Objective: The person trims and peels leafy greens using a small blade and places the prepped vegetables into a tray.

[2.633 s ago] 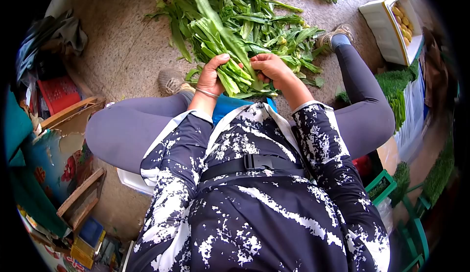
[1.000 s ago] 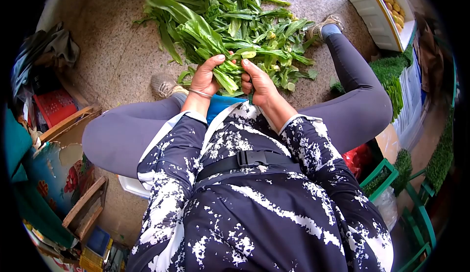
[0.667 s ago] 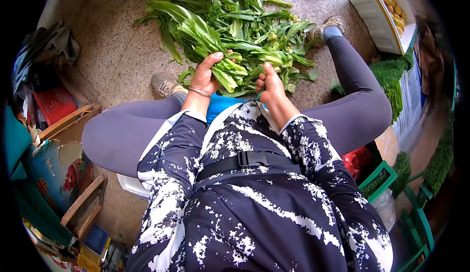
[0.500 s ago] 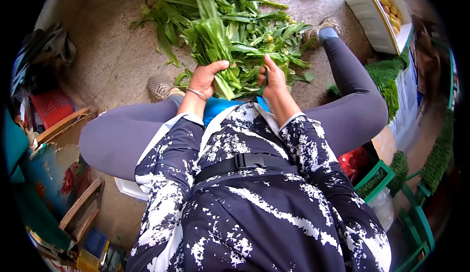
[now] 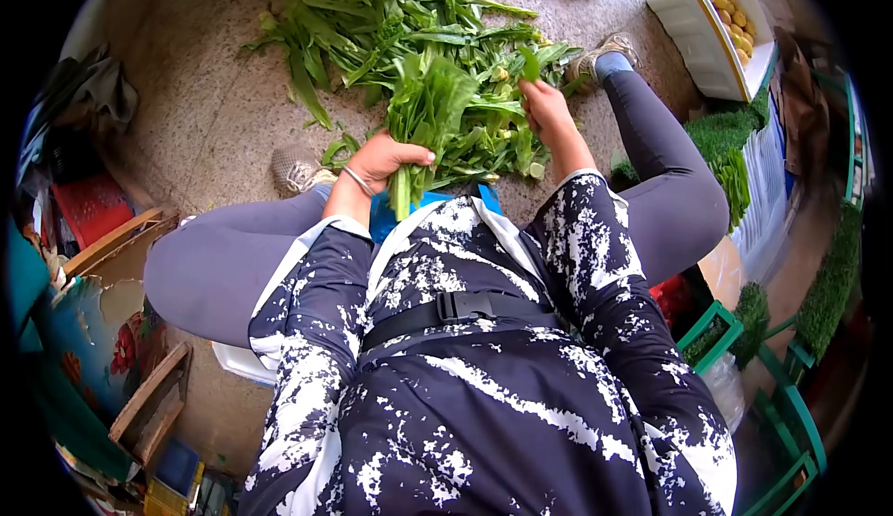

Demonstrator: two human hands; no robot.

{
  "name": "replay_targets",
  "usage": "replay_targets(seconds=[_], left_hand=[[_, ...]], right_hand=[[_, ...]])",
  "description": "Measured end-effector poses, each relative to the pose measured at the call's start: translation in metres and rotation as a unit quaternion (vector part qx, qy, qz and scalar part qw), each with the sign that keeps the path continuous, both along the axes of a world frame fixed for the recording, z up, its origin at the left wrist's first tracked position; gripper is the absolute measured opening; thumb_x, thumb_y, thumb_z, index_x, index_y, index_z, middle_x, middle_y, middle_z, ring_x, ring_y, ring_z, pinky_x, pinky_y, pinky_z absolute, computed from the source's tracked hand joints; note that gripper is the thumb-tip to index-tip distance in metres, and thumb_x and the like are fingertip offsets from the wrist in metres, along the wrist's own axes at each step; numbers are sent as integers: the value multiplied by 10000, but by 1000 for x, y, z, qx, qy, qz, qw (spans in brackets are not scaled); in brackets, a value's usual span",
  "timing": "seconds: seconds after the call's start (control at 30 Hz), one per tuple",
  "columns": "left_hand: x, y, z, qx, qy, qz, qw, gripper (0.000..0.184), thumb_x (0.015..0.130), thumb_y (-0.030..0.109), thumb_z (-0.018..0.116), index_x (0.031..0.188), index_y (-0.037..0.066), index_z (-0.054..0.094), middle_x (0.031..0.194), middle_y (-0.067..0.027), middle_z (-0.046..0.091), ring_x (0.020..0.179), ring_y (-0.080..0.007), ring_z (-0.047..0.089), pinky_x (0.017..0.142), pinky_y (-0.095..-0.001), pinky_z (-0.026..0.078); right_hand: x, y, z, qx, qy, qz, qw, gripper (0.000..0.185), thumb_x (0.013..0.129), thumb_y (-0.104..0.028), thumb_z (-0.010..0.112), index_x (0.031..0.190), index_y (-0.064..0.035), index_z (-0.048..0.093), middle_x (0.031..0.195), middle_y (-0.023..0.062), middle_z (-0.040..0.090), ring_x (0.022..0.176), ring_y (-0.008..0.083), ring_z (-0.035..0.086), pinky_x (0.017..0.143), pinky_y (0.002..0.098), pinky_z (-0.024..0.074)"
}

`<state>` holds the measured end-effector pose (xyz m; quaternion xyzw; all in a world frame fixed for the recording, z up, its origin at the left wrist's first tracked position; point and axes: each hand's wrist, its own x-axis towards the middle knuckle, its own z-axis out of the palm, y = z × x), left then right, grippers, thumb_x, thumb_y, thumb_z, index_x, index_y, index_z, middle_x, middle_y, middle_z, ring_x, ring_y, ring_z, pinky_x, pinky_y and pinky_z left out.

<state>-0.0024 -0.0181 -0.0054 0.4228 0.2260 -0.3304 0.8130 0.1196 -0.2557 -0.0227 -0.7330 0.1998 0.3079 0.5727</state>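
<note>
My left hand (image 5: 379, 160), with a bracelet at the wrist, is closed around a bunch of long-leaved greens (image 5: 430, 112). The leaves point up and away from me, and the pale cut stems stick out below my thumb. To the right, my right hand (image 5: 547, 112) is closed, with a single green leaf (image 5: 529, 63) standing up from its fingertips. Its other fingers are partly hidden. Beneath and beyond both hands, a loose pile of the same greens (image 5: 363, 23) spreads over the concrete floor. Something blue (image 5: 383, 217) lies across my lap.
A white foam box (image 5: 693, 28) of roundish yellow-brown produce (image 5: 735, 25) stands tilted at the upper right. Green artificial turf (image 5: 721, 139) lies below it. Wooden frames (image 5: 153, 400) and a red container (image 5: 93, 207) are at the left. My shoes (image 5: 299, 170) flank the pile.
My right hand has moved up and right, away from the bunch, and a leaf now shows at its fingertips. My left hand has shifted slightly left and down, still holding the greens.
</note>
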Motion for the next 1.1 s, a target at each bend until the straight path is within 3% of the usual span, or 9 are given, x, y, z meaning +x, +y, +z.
replay_targets(seconds=[0.03,0.13,0.23,0.4,0.53,0.63,0.73,0.93,1.1], left_hand=[[0,-1,-9,35,-7,26,999,281,669,11,645,941,-9,579,800,-74,612,681,-161,600,649,-274,497],[2,-4,-20,122,1,98,988,222,679,27,653,890,-8,596,758,-46,608,674,-142,590,626,-261,487],[3,-12,-14,203,-52,63,976,222,691,31,650,905,0,597,774,-41,609,681,-122,578,639,-262,482],[7,-16,-25,335,-167,-174,911,362,662,157,642,960,-35,571,828,-105,620,756,-154,578,676,-283,472],[4,-26,13,278,-209,-47,936,724,763,208,624,1322,5,212,1076,-125,523,926,-179,531,777,-290,443],[5,1,9,13,-93,167,982,649,820,283,574,1325,51,239,1129,-114,488,945,-196,526,833,-269,410],[7,2,19,109,-52,223,967,522,821,311,571,1239,66,376,1041,-94,543,942,-201,542,812,-297,430],[-13,8,-35,172,80,151,970,397,803,273,595,1135,98,465,974,-54,573,863,-190,576,709,-320,473],[-12,2,-33,200,94,135,966,375,816,232,572,1137,77,457,967,-66,564,832,-191,581,675,-302,481]], right_hand=[[-1,-4,-1,-222,36,99,969,427,784,-458,565,785,-32,547,526,-12,450,358,58,342,324,190,285],[-26,27,11,-118,84,128,981,994,653,-537,662,1247,143,245,969,151,597,726,209,605,511,267,445],[-53,71,27,126,103,157,974,930,672,-447,679,1315,34,211,1169,192,482,922,233,564,650,311,458],[-78,98,22,157,103,-76,979,633,608,-176,750,1095,98,452,855,128,591,735,170,572,638,277,473],[-61,89,25,260,59,-128,955,816,548,-103,735,1189,163,306,891,156,570,715,203,570,627,296,478],[-24,61,81,294,65,-244,922,337,627,-65,673,909,62,540,796,151,595,689,214,592,614,322,499],[34,-23,135,403,5,-266,876,280,679,-139,663,883,-15,518,731,90,567,652,214,566,742,373,477],[91,-264,222,-76,-320,-204,922,403,637,-220,743,929,6,581,883,109,610,781,217,607,759,341,498],[73,-397,217,-602,-251,58,755,494,628,-280,703,1083,-158,552,956,113,620,857,231,605,757,344,462]])
